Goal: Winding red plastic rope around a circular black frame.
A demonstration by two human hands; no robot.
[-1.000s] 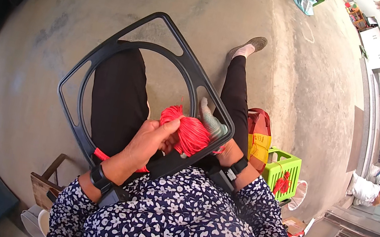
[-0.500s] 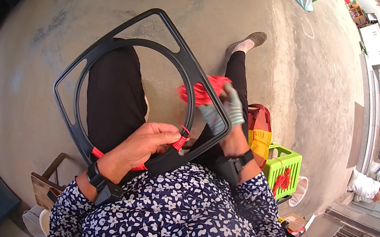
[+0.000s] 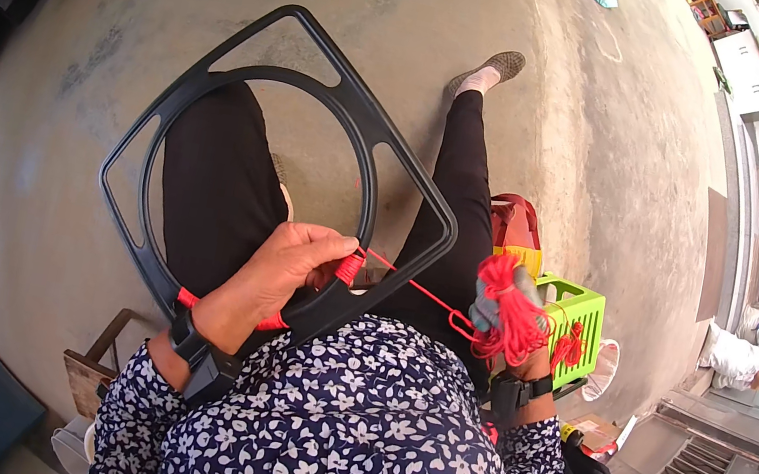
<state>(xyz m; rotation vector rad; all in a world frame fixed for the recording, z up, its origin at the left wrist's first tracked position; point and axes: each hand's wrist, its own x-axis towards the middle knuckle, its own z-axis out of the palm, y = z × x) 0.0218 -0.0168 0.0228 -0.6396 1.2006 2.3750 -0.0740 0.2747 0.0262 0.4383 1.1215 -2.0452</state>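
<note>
Head view: left hand clenched on black plastic frame across lap, pinching red cord at ring. Gloved right hand grasps cord bundle, pulled taut. Frame looks stiff, light; cord soft, tangle-prone. Green crate beside.

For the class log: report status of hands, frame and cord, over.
Left hand gripping black frame at its red wrapping. Right hand holding red cord bundle, strand taut between them. Nothing in the way.

one black frame, one bundle of red cord, one green crate, two hands, left and right, each with one dark wristband.
</note>
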